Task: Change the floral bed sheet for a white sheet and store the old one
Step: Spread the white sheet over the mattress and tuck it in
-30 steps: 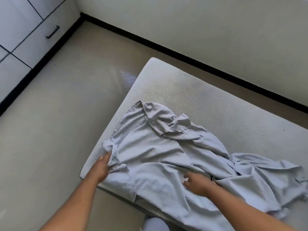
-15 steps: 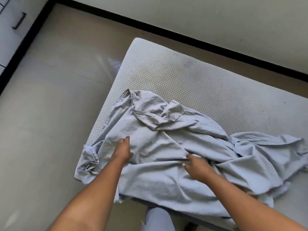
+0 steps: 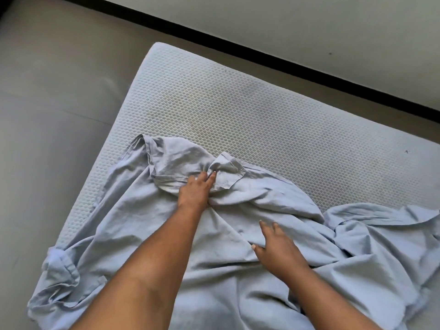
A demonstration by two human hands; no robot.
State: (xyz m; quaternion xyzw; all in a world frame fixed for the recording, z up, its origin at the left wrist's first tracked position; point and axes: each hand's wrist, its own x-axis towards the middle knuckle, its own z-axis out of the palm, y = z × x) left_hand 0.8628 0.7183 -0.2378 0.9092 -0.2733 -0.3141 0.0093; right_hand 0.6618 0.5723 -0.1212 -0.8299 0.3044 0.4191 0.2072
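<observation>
left hand (image 3: 195,190) moved from lower left to sheet (image 3: 142,222) centre fold, grip unclear | right hand (image 3: 279,248) flat, open | spreading barely begun

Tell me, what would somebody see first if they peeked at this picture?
A big crumpled white sheet lies heaped on the near part of a bare, honeycomb-patterned mattress, one corner drooping off its near left corner. Two bare arms stretch over it: the left hand rests on a bunched fold, the right hand lies flat nearer by.
</observation>
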